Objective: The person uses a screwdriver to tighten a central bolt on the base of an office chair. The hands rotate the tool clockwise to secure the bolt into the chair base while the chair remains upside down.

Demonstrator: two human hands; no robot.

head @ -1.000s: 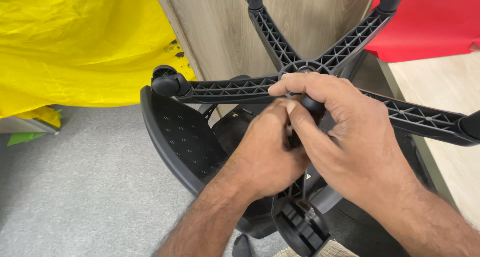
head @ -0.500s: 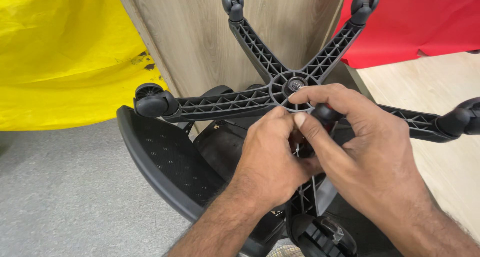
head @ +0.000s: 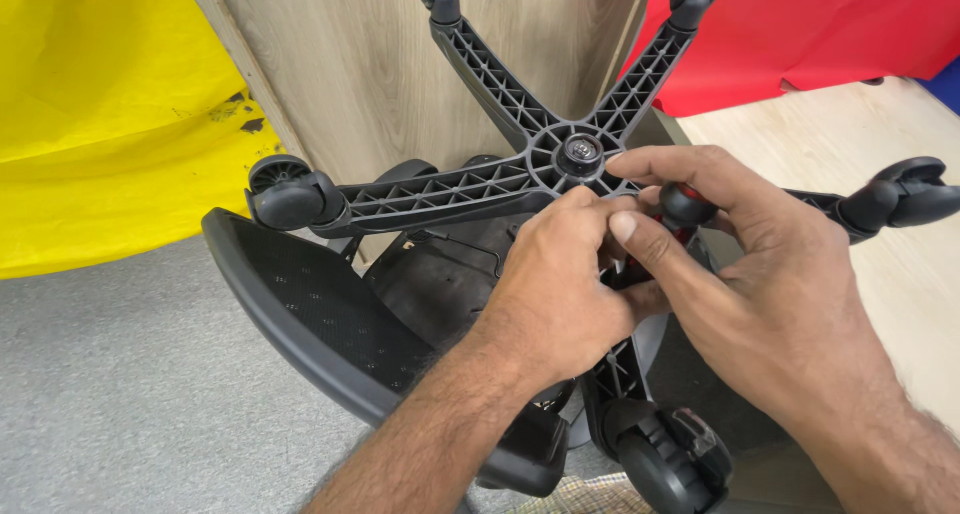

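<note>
Black plastic star base (head: 470,189) lies upturned over the seat (head: 320,324); I pinch a red-and-black tool (head: 686,207) with my right hand (head: 760,294), left hand (head: 560,294) curled beside it. A slip could jab a knuckle.

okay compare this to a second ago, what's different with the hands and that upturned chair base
The hands have slid off the hub, which was covered a second ago and now shows bare. The right hand still pinches a dark round-ended tool handle; the left hand stays pressed against it. The star base with its casters remains upturned; the view shifted slightly.
</note>
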